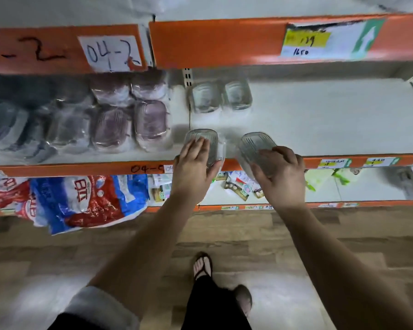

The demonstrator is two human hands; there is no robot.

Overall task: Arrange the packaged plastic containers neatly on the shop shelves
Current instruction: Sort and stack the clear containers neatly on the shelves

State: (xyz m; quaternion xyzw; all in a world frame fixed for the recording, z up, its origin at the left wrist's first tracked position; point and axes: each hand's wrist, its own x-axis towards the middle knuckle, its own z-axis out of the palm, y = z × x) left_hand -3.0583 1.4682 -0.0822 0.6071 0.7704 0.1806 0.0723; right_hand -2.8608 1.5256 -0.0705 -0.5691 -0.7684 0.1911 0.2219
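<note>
My left hand (193,166) grips a clear ribbed plastic container (204,139) in a plastic wrap at the front edge of the white middle shelf (332,120). My right hand (280,173) holds a second clear ribbed container (254,142), tilted, partly over the shelf's orange front lip. Two more clear wrapped containers (205,97) (238,95) stand side by side at the back of the same shelf. To the left lie several wrapped purple-tinted containers (150,122) and grey ones (67,129).
An orange-edged upper shelf (224,41) with paper labels overhangs the work area. The lower shelf holds red-and-blue bags (81,201) and small packets (236,184). Price tags (334,163) line the middle shelf's lip. A slotted upright (188,77) divides the bays. My feet stand on wood-pattern floor.
</note>
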